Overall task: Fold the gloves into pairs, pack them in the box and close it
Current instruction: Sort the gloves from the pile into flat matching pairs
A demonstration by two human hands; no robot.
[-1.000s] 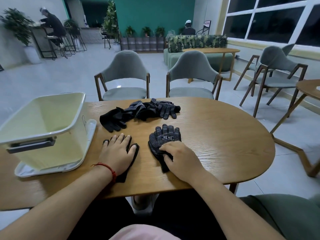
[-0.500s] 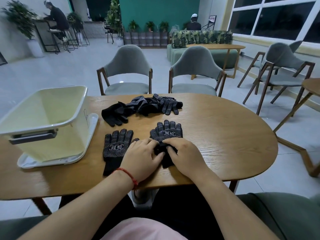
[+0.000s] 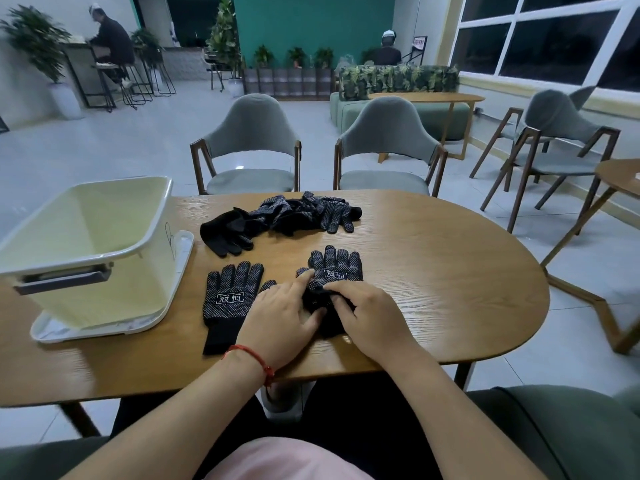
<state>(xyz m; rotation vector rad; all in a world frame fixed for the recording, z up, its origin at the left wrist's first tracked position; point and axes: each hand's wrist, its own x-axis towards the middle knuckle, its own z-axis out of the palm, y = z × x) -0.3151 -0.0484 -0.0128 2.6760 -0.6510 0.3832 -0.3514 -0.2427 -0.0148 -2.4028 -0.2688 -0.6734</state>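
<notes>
Two black dotted gloves lie flat, fingers pointing away from me, near the table's front edge. The left glove (image 3: pixel 228 296) lies free with its white logo showing. On the right glove (image 3: pixel 336 268) both hands are at work. My right hand (image 3: pixel 367 317) pinches its cuff with curled fingers and has it bunched up toward the palm. My left hand (image 3: pixel 280 313) rests on the same glove, index finger straight and touching its thumb side. A loose pile of more black gloves (image 3: pixel 284 216) lies further back. The pale yellow box (image 3: pixel 86 244) stands open at the left on its white lid (image 3: pixel 104 327).
The wooden table (image 3: pixel 450 271) has a rounded right end. Two grey chairs (image 3: pixel 249 147) stand behind it, with more chairs and a second table (image 3: pixel 620 174) to the right. People sit far off in the background.
My left hand left the left glove and came over to the right glove. My right hand has gathered up the right glove's cuff.
</notes>
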